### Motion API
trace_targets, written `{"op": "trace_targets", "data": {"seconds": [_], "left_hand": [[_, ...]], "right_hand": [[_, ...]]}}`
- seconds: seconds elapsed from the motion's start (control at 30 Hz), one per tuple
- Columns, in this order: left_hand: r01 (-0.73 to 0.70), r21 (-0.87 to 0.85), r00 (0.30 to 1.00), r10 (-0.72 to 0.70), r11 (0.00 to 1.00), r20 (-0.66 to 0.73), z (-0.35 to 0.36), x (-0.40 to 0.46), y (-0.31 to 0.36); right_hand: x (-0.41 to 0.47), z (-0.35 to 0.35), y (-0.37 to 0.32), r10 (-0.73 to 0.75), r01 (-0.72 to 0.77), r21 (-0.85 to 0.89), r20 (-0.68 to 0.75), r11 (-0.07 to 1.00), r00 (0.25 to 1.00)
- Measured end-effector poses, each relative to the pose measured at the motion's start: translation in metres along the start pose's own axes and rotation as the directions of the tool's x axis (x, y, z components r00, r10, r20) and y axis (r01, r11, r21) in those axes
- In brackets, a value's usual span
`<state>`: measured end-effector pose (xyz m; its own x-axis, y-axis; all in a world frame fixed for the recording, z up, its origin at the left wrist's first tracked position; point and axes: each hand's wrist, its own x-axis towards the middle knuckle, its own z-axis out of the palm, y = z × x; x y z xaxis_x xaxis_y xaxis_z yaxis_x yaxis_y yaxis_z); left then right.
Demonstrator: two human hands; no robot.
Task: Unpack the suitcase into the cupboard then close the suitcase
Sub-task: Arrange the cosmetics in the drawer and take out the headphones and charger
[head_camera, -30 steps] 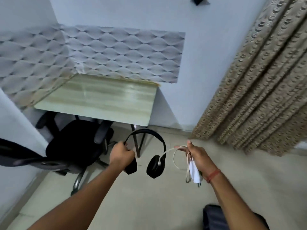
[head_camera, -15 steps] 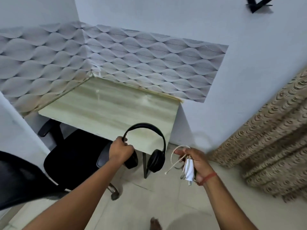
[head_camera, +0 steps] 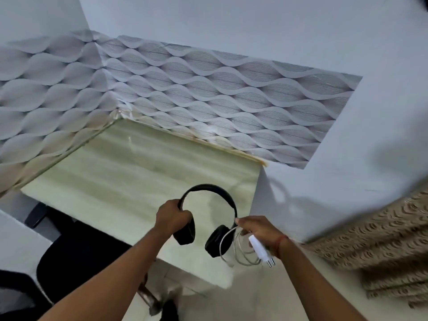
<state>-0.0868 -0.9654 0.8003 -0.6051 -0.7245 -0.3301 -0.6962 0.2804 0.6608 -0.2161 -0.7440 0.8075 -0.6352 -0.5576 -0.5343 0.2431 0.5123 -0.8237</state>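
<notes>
Two items out and in transit: headphones (head_camera: 209, 218) gripped at the band by left hand (head_camera: 172, 217), charger (head_camera: 259, 247) with looped cable clamped under right hand (head_camera: 258, 230) fingers, over desk (head_camera: 139, 172); cupboard, suitcase unseen, stowing and closing seemingly left.

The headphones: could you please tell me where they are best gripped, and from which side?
Grip the headphones on the thin band just above an ear cup, coming from the outer side, as the left hand does now. The band is slim enough to wrap fingers round; the cups hang bulky below.
</notes>
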Motion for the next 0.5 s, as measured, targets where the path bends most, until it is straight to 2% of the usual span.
{"op": "trace_targets", "data": {"seconds": [0.13,0.3,0.5], "left_hand": [[0.046,-0.057,0.993,-0.04,0.997,0.11,0.005,0.078,0.011],[0.057,-0.012,0.978,-0.054,0.998,0.201,0.012,0.168,0.029],[-0.1,0.048,0.933,0.077,0.994,0.352,0.05,0.241,0.057]], "right_hand": [[0.068,0.011,-0.016,-0.001,-0.001,-0.018,-0.086,1.0,0.996],[0.142,0.014,-0.034,0.088,-0.088,0.013,-0.273,0.996,0.958],[0.218,-0.006,-0.033,0.276,-0.298,0.023,-0.452,0.954,0.848]]}}
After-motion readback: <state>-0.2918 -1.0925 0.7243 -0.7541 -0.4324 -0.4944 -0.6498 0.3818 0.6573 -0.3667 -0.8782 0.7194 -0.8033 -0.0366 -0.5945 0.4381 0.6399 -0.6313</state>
